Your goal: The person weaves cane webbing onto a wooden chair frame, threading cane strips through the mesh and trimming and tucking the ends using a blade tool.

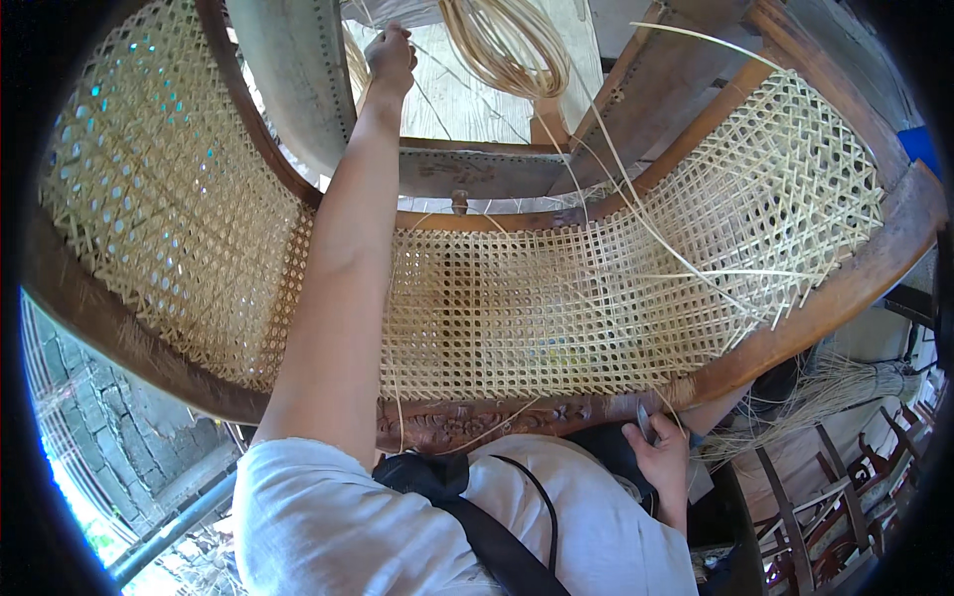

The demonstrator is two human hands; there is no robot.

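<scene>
A curved chair back with woven cane mesh [467, 318] in a brown wooden frame [174, 358] spans the view before me. My left arm reaches across the mesh, and my left hand [393, 60] is closed at the far side, apparently pinching a thin cane strand. Beside it lies a looped bundle of cane strands [507, 50]. At the near edge of the frame, my right hand [661, 459] is closed around a small grey metal tool [644, 422], whose exact kind is hidden by the fingers. Loose cane strands [646, 221] trail over the right part of the mesh.
A seat frame with holes along its edge [298, 79] and a pale board [477, 99] lie beyond the mesh. More loose cane [835, 392] and dark wooden frames [825, 497] are at lower right. A metal pipe [179, 531] runs at lower left.
</scene>
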